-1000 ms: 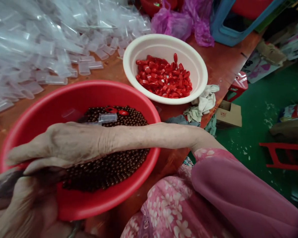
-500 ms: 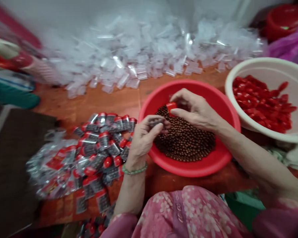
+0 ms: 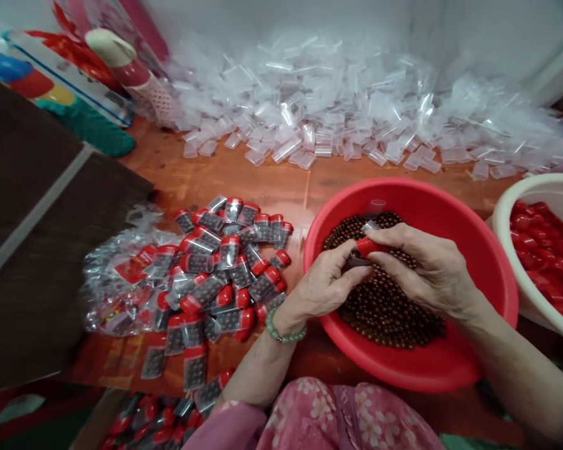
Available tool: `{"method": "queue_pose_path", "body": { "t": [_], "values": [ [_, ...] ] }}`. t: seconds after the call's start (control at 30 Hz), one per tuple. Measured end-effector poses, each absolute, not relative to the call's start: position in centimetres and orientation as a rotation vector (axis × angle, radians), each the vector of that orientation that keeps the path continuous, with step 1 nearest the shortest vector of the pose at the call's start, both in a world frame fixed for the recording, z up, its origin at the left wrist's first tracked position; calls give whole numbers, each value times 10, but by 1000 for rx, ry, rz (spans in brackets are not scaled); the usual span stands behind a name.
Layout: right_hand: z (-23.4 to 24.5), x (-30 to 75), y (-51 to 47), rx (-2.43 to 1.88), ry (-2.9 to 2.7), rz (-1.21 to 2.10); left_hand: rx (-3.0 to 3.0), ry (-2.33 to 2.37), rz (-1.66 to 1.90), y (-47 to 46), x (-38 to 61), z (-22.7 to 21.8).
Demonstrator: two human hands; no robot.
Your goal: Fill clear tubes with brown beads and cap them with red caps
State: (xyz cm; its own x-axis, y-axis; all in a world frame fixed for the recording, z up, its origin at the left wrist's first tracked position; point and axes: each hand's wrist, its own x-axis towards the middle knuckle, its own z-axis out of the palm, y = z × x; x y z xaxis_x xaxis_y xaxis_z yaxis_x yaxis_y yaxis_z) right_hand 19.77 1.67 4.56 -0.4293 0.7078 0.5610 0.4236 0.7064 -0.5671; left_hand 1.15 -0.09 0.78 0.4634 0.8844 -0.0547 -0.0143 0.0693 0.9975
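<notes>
Over a red basin (image 3: pixel 488 287) of small brown balls (image 3: pixel 380 312), my two hands meet. My left hand (image 3: pixel 323 284), with a green bead bracelet on its wrist, is closed around a small clear container (image 3: pixel 355 261) with dark contents, mostly hidden by the fingers. Between thumb and fingers my right hand (image 3: pixel 426 269) pinches a red cap (image 3: pixel 368 247) at the end of that container. A clear plastic piece (image 3: pixel 370 226) shows just beyond my right fingertips; I cannot tell whether they touch it.
Left of the basin lie many filled, red-capped containers (image 3: pixel 228 253) and a crinkled clear bag (image 3: pixel 117 281). Clear containers (image 3: pixel 304 134) are heaped along the wall. A white basin (image 3: pixel 502 231) of red caps (image 3: pixel 542 250) stands right. A dark box (image 3: pixel 42 250) borders the left.
My hands have come together, bringing the red cap against the container's end. The camera view has shifted, so the basin and table things appear further right.
</notes>
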Motion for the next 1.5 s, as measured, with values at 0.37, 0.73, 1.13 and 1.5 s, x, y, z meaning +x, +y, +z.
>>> {"method": "queue_pose_path", "body": {
  "t": [0.37,0.73,1.13,1.5],
  "values": [
    [48,202,18,-964,-2078,469,1317,836,851,3,12,12],
    [36,189,14,-983,-2086,342,1364,843,842,5,12,13],
    [30,181,13,-1108,-1975,460,1591,1040,876,1,14,10],
    [37,188,25,-874,-2179,368,1225,797,827,6,12,11]
  ]
}}
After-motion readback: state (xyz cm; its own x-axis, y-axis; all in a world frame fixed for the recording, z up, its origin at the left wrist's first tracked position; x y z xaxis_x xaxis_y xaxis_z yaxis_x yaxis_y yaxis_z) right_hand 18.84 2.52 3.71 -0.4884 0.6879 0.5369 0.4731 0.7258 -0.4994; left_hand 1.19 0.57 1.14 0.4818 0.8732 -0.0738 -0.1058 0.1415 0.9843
